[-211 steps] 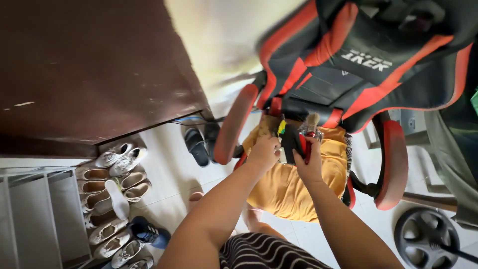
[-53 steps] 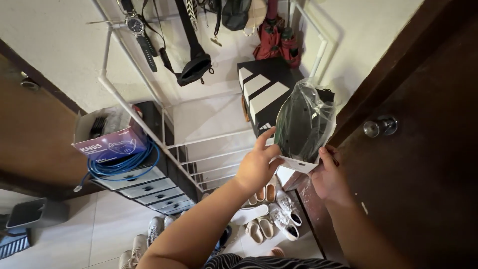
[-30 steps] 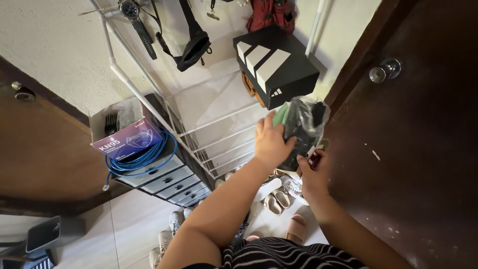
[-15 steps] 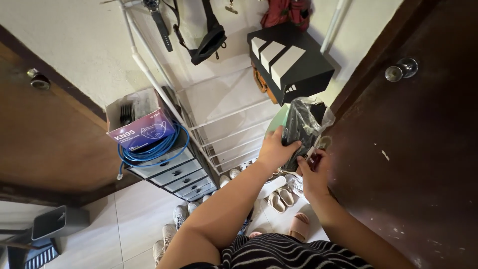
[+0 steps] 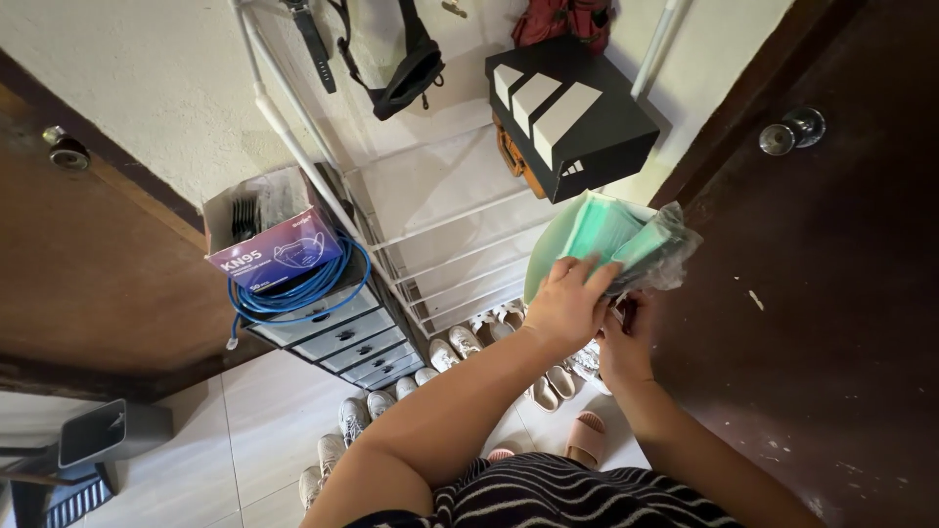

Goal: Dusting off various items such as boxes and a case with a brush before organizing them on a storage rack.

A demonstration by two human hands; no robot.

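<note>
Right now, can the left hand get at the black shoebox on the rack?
Probably yes, once freed. The left hand grips the green pack in clear plastic, with the black shoebox just above it on the white rack. Nothing sits between them; only the pack occupies the hand.

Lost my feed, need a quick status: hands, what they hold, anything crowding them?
Left hand grips the pale green packet. Right hand under its clear wrap. Black shoebox sits close above, brown door alongside.
</note>
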